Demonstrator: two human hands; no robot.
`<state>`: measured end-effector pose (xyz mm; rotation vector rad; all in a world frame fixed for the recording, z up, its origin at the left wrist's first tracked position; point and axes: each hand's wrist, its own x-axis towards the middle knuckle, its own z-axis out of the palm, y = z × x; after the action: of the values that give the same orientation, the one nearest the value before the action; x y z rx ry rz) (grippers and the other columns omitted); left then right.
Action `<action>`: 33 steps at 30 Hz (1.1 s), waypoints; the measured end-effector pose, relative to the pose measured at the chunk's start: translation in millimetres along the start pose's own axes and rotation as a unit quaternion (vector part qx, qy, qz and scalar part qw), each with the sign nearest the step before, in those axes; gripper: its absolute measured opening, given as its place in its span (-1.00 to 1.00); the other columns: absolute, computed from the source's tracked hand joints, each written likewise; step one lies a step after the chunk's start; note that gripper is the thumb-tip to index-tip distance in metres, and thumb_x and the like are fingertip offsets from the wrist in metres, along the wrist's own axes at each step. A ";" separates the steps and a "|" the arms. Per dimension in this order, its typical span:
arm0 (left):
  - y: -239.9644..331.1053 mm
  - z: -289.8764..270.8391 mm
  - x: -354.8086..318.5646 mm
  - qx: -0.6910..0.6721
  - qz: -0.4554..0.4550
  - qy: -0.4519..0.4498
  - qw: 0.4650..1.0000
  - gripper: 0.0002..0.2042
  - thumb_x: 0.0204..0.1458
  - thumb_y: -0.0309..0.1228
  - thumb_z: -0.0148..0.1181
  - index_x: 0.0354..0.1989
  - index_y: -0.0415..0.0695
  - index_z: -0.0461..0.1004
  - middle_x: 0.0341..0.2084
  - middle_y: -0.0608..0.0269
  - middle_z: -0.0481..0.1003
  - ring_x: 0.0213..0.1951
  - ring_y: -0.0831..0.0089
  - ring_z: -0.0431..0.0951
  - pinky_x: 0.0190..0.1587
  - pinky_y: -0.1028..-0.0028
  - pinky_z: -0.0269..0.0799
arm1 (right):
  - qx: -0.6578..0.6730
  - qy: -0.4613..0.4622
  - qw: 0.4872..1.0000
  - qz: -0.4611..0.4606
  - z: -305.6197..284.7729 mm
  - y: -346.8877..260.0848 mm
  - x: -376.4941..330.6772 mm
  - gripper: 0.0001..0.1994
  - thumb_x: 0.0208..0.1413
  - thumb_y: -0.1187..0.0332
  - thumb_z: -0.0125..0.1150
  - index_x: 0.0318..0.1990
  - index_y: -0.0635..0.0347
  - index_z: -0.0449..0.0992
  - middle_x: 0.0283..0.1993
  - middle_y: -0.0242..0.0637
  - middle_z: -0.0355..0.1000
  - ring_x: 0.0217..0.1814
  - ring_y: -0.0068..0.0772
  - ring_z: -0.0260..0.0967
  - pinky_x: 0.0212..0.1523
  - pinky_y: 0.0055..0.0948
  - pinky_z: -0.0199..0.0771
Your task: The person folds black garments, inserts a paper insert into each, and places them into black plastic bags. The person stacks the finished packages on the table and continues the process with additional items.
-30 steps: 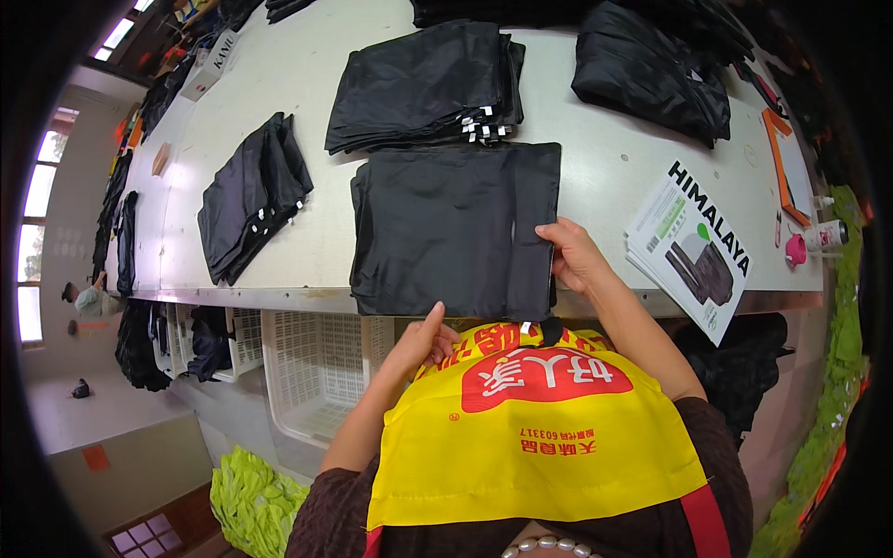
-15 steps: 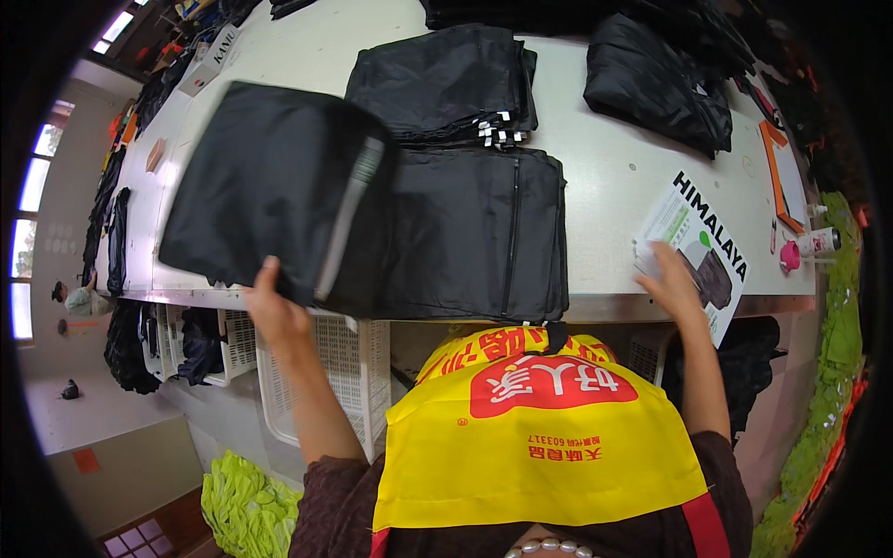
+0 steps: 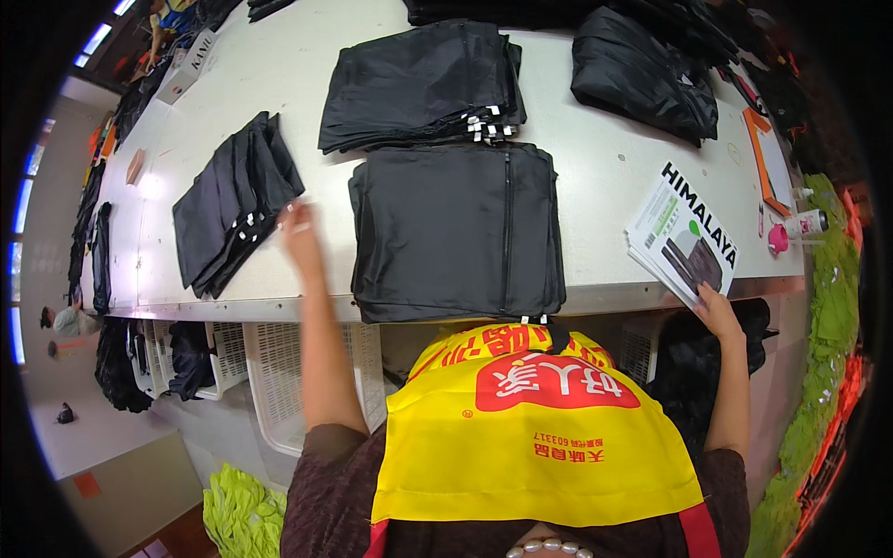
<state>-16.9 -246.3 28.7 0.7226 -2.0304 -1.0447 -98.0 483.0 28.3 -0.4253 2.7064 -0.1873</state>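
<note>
My left hand (image 3: 300, 237), slightly blurred, is at the right edge of a small pile of folded black garments (image 3: 228, 205). Its fingers look apart and nothing shows in them. White tags stick out along the pile's near side. In front of me sits a flat stack of folded black garments (image 3: 437, 232), a zip running down its right part. Over at the right, my right hand (image 3: 721, 312) grips the lower corner of the top printed sheet (image 3: 684, 242) in a stack of white sheets with a picture of black trousers. That corner hangs past the table edge.
Behind the front stack lies another black garment stack (image 3: 419, 84) with white tags. A bulky black garment (image 3: 642, 79) rests at the back right. An orange-edged board (image 3: 767, 167) and a pink-capped bottle (image 3: 791, 232) line the right edge. White baskets (image 3: 312, 381) stand below the table (image 3: 558, 19).
The large black garment has left my left hand, and the small tagged pile is now visible there. My right hand has moved down to the sheets' lower corner. The view has shifted slightly.
</note>
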 end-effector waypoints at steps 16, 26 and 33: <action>63.6 149.2 -155.5 0.141 0.140 -0.173 0.964 -0.84 -0.14 -0.29 0.29 -0.38 -0.03 0.55 -0.34 0.25 0.44 -0.18 0.20 0.37 -0.13 0.26 0.26 | 0.083 0.128 0.988 -0.016 -12.3 -31.9 -3.2 -0.82 0.02 0.30 0.14 -0.41 0.26 0.49 -0.49 -0.10 0.42 -0.40 -0.05 0.41 -0.39 -0.23 0.39; 63.3 144.0 -144.9 0.023 0.032 -0.190 0.981 -0.83 0.04 -0.34 0.11 -0.37 -0.18 0.52 -0.41 0.11 0.52 -0.29 0.14 0.48 -0.21 0.28 0.37 | 0.164 0.488 0.847 -0.134 -130.4 -52.8 -8.8 -0.81 0.23 0.39 0.01 -0.13 0.34 0.41 -0.23 -0.42 0.41 -0.22 -0.63 0.27 -0.17 -0.62 0.30; 61.7 145.1 -139.8 -0.036 -0.042 -0.210 0.976 -0.77 0.07 -0.30 0.10 -0.31 -0.24 0.50 -0.41 0.05 0.52 -0.31 0.21 0.52 -0.23 0.39 0.37 | 0.521 0.284 0.803 -0.062 -55.7 -67.8 84.4 -0.83 0.18 0.38 0.06 -0.14 0.27 0.44 -0.32 -0.59 0.34 -0.31 -0.81 0.19 -0.29 -0.78 0.17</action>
<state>-62.1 -48.0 -26.3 0.5902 -2.3153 -1.4083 -176.2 395.9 61.7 -0.1936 2.5408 -1.9759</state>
